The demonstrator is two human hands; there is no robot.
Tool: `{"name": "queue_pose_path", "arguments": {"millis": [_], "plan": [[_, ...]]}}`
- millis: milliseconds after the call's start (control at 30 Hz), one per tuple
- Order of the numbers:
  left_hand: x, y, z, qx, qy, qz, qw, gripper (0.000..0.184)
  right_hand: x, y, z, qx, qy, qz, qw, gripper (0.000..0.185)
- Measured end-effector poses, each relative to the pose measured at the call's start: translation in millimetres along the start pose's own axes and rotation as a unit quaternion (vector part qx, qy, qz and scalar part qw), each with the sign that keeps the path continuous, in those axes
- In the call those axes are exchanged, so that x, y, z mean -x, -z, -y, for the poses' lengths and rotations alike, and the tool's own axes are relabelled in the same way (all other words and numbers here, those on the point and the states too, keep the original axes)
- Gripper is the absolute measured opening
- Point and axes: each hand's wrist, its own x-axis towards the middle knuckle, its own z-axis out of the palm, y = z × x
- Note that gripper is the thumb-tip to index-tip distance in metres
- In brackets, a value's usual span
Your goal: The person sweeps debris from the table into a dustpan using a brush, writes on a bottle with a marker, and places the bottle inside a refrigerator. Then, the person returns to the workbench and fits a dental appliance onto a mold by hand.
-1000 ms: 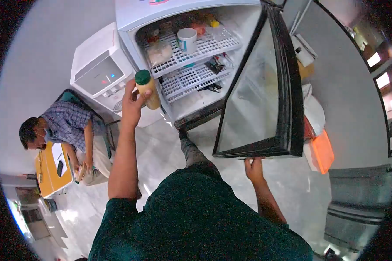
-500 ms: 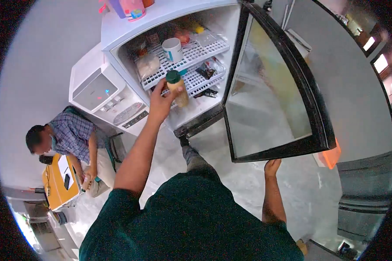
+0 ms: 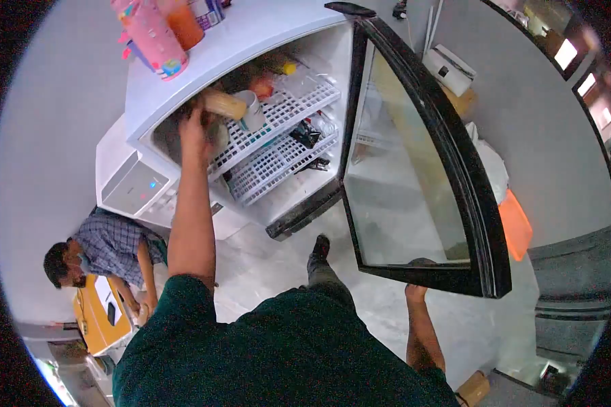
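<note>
My left hand (image 3: 193, 129) reaches into the upper part of the open refrigerator (image 3: 251, 152), closed around a jar (image 3: 225, 105) with pale yellowish contents. The jar is tipped nearly on its side; its green lid is hidden now. It is above the upper wire shelf (image 3: 288, 119), close to a white mug-like container (image 3: 253, 112). A pale bag (image 3: 218, 138) lies partly behind my wrist. My right hand (image 3: 416, 292) grips the lower edge of the glass refrigerator door (image 3: 414, 169), its fingertips hidden behind the frame.
A pink bottle (image 3: 153, 37) and an orange container (image 3: 183, 27) stand on the refrigerator top. A white water dispenser (image 3: 132, 183) is at its left. A seated person (image 3: 108, 244) is beside a yellow table (image 3: 98, 315). An orange bin (image 3: 514, 227) stands behind the door.
My left hand has moved up and left into the refrigerator, and the jar has gone from upright to tilted. My view has shifted; my right hand is still at the door's lower edge.
</note>
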Motion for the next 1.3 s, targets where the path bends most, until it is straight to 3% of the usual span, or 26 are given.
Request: {"name": "queue_pose_path", "arguments": {"millis": [133,200,233,333,400,467,533,600,667,767,800,833,867,933,967,1000,1067,1167,1200,1233,1267,1300], "plan": [[-49,21,28,0.033,-0.013,0.007,0.999,0.053,-2,11,-4,0.069,0.036,0.007,0.997,0.02],[-31,6,15,-0.274,-0.067,-0.063,0.957,0.041,-6,36,-18,0.076,0.02,-0.008,0.997,0.021],[-33,10,24,-0.334,-0.108,-0.073,0.934,0.041,-6,42,-20,0.079,0.012,-0.015,0.997,0.021],[-39,21,46,-0.48,-0.238,-0.105,0.838,0.045,-10,50,-26,0.161,0.097,0.095,0.978,0.021],[-43,27,52,-0.462,-0.266,-0.101,0.84,0.044,-5,48,-33,0.134,0.085,0.072,0.985,0.02],[-30,17,45,-0.367,-0.215,-0.108,0.899,0.043,0,39,-34,0.111,0.074,0.05,0.99,0.02],[-23,9,48,-0.07,-0.137,-0.116,0.981,0.048,4,24,-32,0.13,0.085,0.047,0.987,0.02],[-20,4,50,0.106,-0.106,-0.126,0.981,0.053,12,-5,-23,0.227,0.134,0.074,0.962,0.02],[-19,3,53,0.153,-0.129,-0.147,0.969,0.052,12,-2,-27,0.247,0.148,0.075,0.955,0.018],[-43,32,76,-0.055,-0.14,-0.198,0.969,0.049,10,24,-44,0.115,0.092,0.046,0.988,0.016],[-46,35,76,-0.129,-0.144,-0.209,0.958,0.049,10,33,-49,-0.001,0.041,0.04,0.998,0.016],[-35,23,65,-0.212,-0.148,-0.21,0.943,0.049,9,36,-48,-0.212,-0.03,0.018,0.977,0.016],[-25,14,56,-0.285,-0.144,-0.187,0.929,0.049,10,42,-46,-0.411,-0.101,-0.006,0.906,0.016],[-6,-4,35,-0.416,-0.139,-0.118,0.891,0.049,7,53,-48,-0.347,-0.093,0.054,0.932,0.02],[-6,-9,27,-0.473,-0.135,-0.073,0.867,0.049,0,40,-51,-0.078,-0.004,0.139,0.987,0.024],[-9,-12,22,-0.469,-0.123,-0.056,0.873,0.049,6,29,-54,0.014,0.052,0.089,0.995,0.023],[-32,-1,41,-0.503,-0.133,-0.035,0.853,0.054,16,14,-47,0.09,0.089,0.025,0.992,0.021],[-119,34,111,-0.635,-0.246,-0.016,0.733,0.061,12,32,-47,0.028,0.032,-0.003,0.999,0.019],[-149,49,134,-0.668,-0.279,-0.013,0.69,0.063,13,13,-43,0.228,0.159,0.074,0.958,0.019],[-156,47,127,-0.7,-0.318,-0.007,0.64,0.066,14,5,-41,0.654,0.202,0.069,0.726,0.019],[-159,45,124,-0.693,-0.277,0.001,0.666,0.068,15,-1,-39,0.924,0.198,0.046,0.323,0.019],[-165,43,118,-0.695,-0.247,0.011,0.675,0.067,15,-3,-38,0.976,0.148,0.01,-0.157,0.019]]}}
